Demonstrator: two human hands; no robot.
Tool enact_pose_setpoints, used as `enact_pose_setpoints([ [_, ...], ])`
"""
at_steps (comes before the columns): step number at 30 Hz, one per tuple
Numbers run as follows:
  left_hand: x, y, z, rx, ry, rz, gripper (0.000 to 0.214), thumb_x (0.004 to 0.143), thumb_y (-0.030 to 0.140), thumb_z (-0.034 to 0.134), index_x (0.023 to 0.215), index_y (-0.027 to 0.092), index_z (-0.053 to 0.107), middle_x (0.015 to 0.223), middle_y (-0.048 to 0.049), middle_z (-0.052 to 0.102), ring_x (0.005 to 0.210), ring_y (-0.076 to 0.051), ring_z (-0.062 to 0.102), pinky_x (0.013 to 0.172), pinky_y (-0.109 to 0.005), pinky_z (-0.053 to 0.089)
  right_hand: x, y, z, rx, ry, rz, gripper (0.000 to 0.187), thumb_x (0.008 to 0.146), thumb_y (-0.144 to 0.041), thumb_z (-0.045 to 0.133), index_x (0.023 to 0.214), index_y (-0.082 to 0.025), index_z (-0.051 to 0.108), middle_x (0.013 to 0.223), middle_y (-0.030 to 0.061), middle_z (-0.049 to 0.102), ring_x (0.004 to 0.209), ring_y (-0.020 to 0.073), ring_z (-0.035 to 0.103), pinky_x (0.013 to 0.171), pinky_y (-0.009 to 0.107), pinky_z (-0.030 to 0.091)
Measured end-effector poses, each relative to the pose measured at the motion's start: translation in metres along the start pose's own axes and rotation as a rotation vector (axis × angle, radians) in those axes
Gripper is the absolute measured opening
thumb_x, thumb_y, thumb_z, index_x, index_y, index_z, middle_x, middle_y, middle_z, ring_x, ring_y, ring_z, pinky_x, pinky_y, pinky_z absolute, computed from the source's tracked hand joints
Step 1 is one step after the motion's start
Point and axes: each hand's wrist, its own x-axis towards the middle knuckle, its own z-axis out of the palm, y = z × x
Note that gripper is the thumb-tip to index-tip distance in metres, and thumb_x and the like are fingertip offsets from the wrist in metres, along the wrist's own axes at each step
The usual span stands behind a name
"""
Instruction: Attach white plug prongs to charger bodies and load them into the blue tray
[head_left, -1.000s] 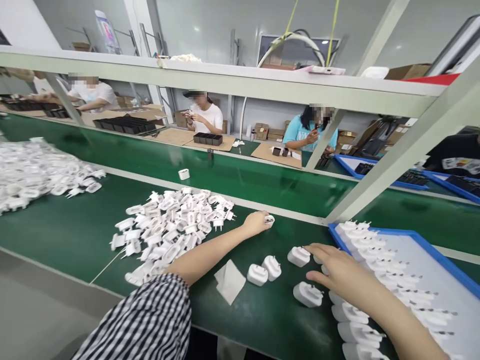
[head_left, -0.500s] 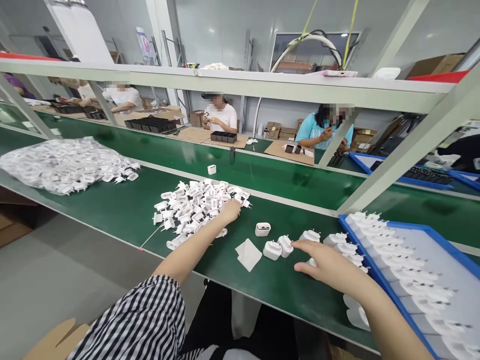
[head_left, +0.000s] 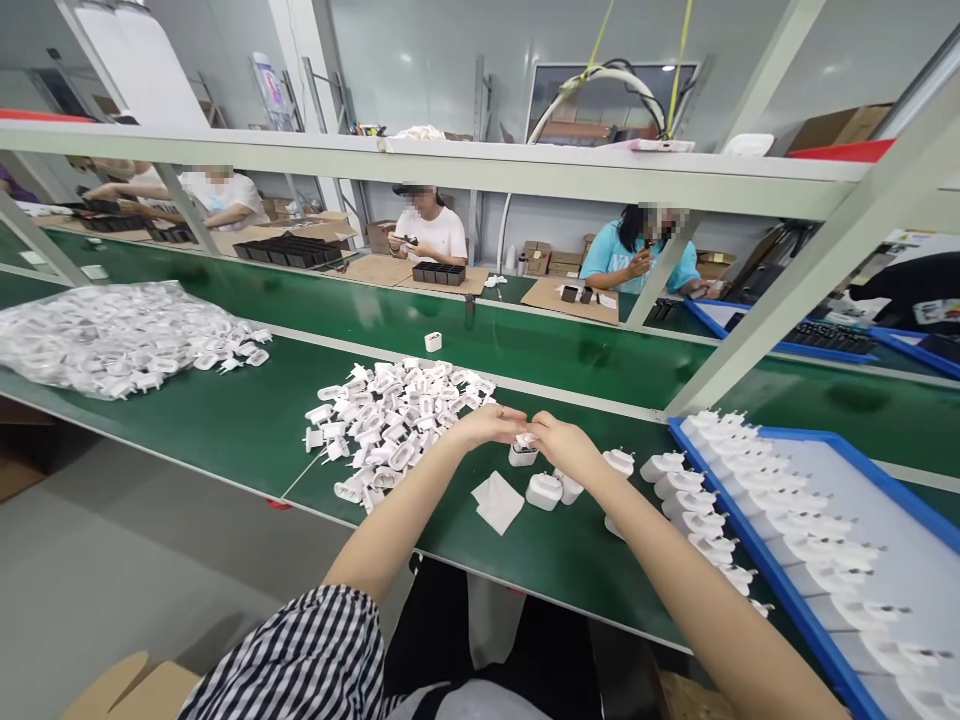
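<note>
My left hand [head_left: 489, 426] and my right hand [head_left: 564, 446] meet fingertip to fingertip, pinching a small white plug cap [head_left: 525, 440]. Directly under it stands an open white charger housing [head_left: 522, 457]; whether cap and housing touch, I cannot tell. Left of my hands spreads a pile of loose white plug caps [head_left: 397, 415]. A closed white charger [head_left: 544, 491] stands in front of the housing, with another charger [head_left: 570, 488] partly hidden by my right wrist. A folded white cloth or paper [head_left: 498, 502] lies near the bench edge.
A clear bag [head_left: 112, 335] of caps lies far left on the green bench [head_left: 300, 390]. At right, chargers line up beside and inside a blue-rimmed tray [head_left: 844, 445]. One more housing [head_left: 433, 342] stands farther back. A slanted shelf post [head_left: 780, 290] rises behind. Several co-workers sit opposite.
My left hand has come right from the pile, carrying a plug cap. My right hand has moved left from beside the chargers to join it above the housing. The view has shifted slightly.
</note>
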Motion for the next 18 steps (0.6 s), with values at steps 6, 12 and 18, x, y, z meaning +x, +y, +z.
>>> enact_pose_setpoints([
  [6,-0.002,-0.025,0.013,0.387,0.214,-0.038,0.058,0.050,0.019,0.062,0.106,0.013,0.046,0.108,-0.0077,0.050,0.080,-0.017,0.054,0.070,-0.024,0.041,0.012,0.003,0.007,-0.020,-0.089,0.059,0.025,0.075,-0.017,0.039,0.094,-0.015,0.054,0.094,0.0072,0.051,0.074,0.0148,0.054,0.062,0.020,0.039],
  [12,-0.004,-0.026,0.038,0.744,0.282,-0.014,0.027,0.066,0.030,0.050,0.091,0.019,0.054,0.073,-0.0009,0.061,0.070,-0.016,0.056,0.061,-0.023,0.040,0.020,-0.003,0.004,-0.039,-0.201,0.052,0.023,0.070,-0.015,0.045,0.089,-0.016,0.058,0.089,0.0073,0.055,0.076,0.0162,0.054,0.057,0.019,0.037],
  [18,0.001,-0.003,0.037,0.998,0.156,-0.151,0.025,0.065,0.031,0.053,0.081,0.012,0.059,0.082,-0.0113,0.059,0.077,-0.024,0.055,0.062,-0.027,0.041,0.038,-0.004,-0.003,-0.090,-0.328,0.061,0.019,0.058,-0.013,0.058,0.076,-0.010,0.062,0.075,0.0117,0.061,0.071,0.0224,0.056,0.053,0.024,0.038],
])
